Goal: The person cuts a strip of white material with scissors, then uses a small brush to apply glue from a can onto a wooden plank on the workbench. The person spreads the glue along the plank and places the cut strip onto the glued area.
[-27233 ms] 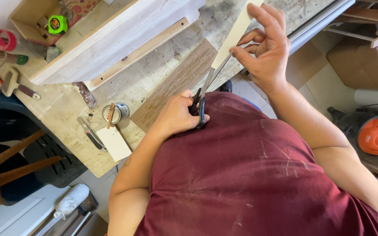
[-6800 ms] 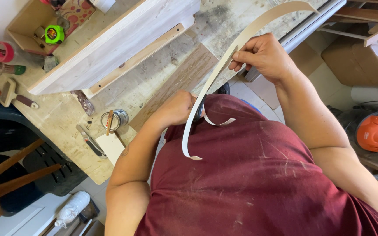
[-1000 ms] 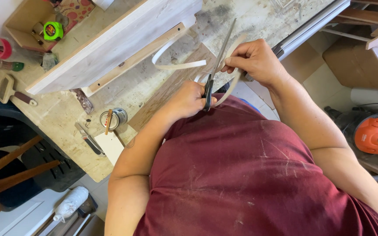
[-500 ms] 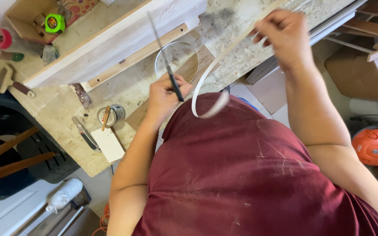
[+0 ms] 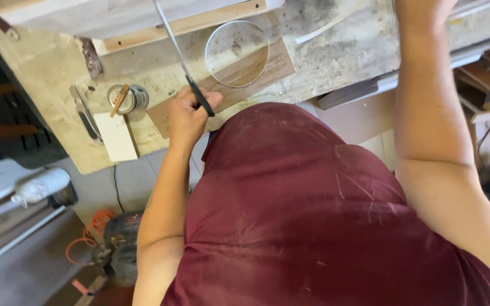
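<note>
Black-handled scissors [image 5: 191, 79] sit in the left hand [image 5: 185, 113], fingers curled tight round the loops at the bench's near edge, blades together and pointing up toward eleven o'clock over the wooden panel [image 5: 114, 11] — carried clear of the body, it seems, rather than set to a cut. Just at one o'clock from that fist, a pale strip of edge banding [image 5: 239, 54] lies curled into a loose ring on a brown board [image 5: 239, 76], springing into that hoop because nothing pins it flat. Further out at one o'clock, another pale offcut [image 5: 324, 31] rests on the scuffed workbench [image 5: 341, 51]. The right hand [image 5: 421, 11] is up at the top edge, mostly cut off by the frame, so I cannot tell whether it grips anything. Over at nine o'clock from the scissors stands a small open tin [image 5: 130, 97] with a stick across its mouth, a white block [image 5: 115, 136] and a knife-like tool [image 5: 85, 116] beside it, within easy reach.
</note>
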